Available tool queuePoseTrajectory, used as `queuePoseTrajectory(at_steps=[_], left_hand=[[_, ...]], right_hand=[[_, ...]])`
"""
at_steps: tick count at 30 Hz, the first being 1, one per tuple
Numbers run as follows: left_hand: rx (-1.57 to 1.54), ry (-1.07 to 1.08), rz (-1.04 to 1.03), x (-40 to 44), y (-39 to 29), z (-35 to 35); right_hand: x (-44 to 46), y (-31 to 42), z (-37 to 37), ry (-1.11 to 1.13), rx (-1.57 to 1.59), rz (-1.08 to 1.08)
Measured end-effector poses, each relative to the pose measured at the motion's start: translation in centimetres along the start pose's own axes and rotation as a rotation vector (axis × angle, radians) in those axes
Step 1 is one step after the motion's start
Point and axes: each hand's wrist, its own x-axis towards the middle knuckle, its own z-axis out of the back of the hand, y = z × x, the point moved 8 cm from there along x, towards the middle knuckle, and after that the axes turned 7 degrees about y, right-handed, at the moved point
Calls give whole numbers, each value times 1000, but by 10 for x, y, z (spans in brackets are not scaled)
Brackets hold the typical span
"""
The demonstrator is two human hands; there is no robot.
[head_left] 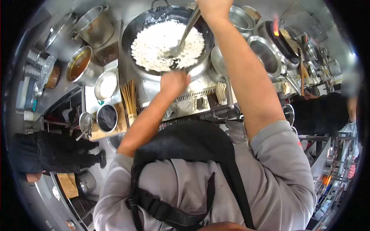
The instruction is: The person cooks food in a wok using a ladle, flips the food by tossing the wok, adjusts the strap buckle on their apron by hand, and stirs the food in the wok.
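Note:
A large dark wok (129, 42) stands on the stove in front of me, with a heap of white rice (154, 42) spread inside it. My left hand (174, 82) is closed at the wok's near rim, and the part it grips is hidden under the fingers. High up at the top edge of the view, my right hand (216, 8) is wrapped around the handle of a metal ladle (189, 29). The ladle slants down to the left, and its bowl rests in the rice. The top of the right hand is partly cut off by the frame.
Left of the wok stand a pot of brown liquid (80, 64), a white-filled bowl (106, 85) and a bundle of bamboo sticks (130, 94). A strainer (218, 61) and a pan (266, 56) are at right, near a flame (276, 27). People in dark clothes stand on both sides.

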Motion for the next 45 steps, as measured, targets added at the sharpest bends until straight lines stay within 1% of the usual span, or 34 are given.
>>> queuePoseTrajectory(at_steps=[2, 3, 4, 6, 7, 8, 9, 10, 12, 14, 16, 17, 18, 19, 21, 22, 25, 26, 27, 28, 29, 30, 32, 34, 35, 36, 37, 38, 39, 41, 42, 43, 44, 45], left_hand=[[-15, 56, -44, -53, -7, -20], [-76, 141, -91, -89, -22, -13], [-127, 222, -137, -106, -31, 5], [42, -34, -228, -93, -31, 66], [56, -42, -211, -68, -22, 88], [-79, 50, -134, -39, -8, 96], [-74, 78, -159, -16, -3, 92], [-36, 31, -113, -3, 3, 78], [-29, -121, -106, 1, 14, 34], [9, -7, -23, -23, 3, 9], [-29, 7, -106, -75, -13, -1], [-69, -3, -167, -100, -22, 10], [-100, -23, -223, -111, -27, 31], [-2, -52, -248, -109, -25, 47], [-7, -47, -224, -60, -16, 89], [-9, -32, -226, -37, -11, 95], [50, -53, -107, -5, -2, 33], [36, -54, -90, -12, 4, 14], [20, -52, -78, -30, 5, 0], [35, -77, -124, -55, -2, -3], [5, 21, -135, -82, -13, 3], [0, 25, -135, -95, -16, 14], [-44, 38, -252, -106, -20, 40], [73, 64, -220, -61, -9, 76], [39, 62, -181, -32, 3, 76], [10, 53, -150, -13, 9, 72], [13, 55, -155, -13, 11, 52], [9, -20, -129, -12, 17, 29], [4, -102, -103, -9, 19, 21], [-48, -54, -102, -44, 8, 12], [-50, -58, -148, -68, -3, 19], [-49, 24, -201, -88, -8, 18], [-153, 18, -261, -99, -11, 30], [-90, -41, -281, -88, -14, 51]], right_hand=[[22, 32, 8, 0, -6, -228], [30, 58, 14, -1, -12, -222], [43, 86, 13, 50, 111, -190], [53, 129, 9, 113, 246, -169], [48, 149, 7, 162, 260, -124], [40, 151, 6, 172, 244, -91], [33, 152, 4, 182, 228, -58], [25, 153, 2, 190, 212, -25], [7, 113, -10, 177, 173, -95], [5, 71, -19, 157, 124, -156], [16, 43, -11, 135, 65, -225], [36, 57, -9, 91, 123, -187], [45, 87, -8, 134, 188, -170], [50, 119, -8, 130, 184, -154], [33, 138, -16, 137, 190, -164], [20, 131, -20, 151, 138, -241], [-12, 18, -27, 128, -47, 69], [-14, -1, -27, 125, 86, 122], [-4, 12, -23, 121, 77, 132], [15, 22, -20, 114, 62, -65], [27, 32, -17, 105, 49, -272], [36, 52, -15, 105, 45, -276], [58, 105, -20, 169, 264, -142], [37, 128, -26, 168, 290, -187], [19, 129, -30, 199, 156, -230], [8, 126, -33, 227, 21, -259], [2, 57, -36, 160, -217, 43], [-11, 40, -32, 158, -219, -74], [-11, 23, -32, 131, -220, -12], [7, 24, -21, 90, -240, 52], [28, 41, -20, 104, -137, -118], [42, 55, -22, 121, -25, -292], [57, 81, -26, 186, 156, -196], [69, 108, -25, 176, 179, -133]])
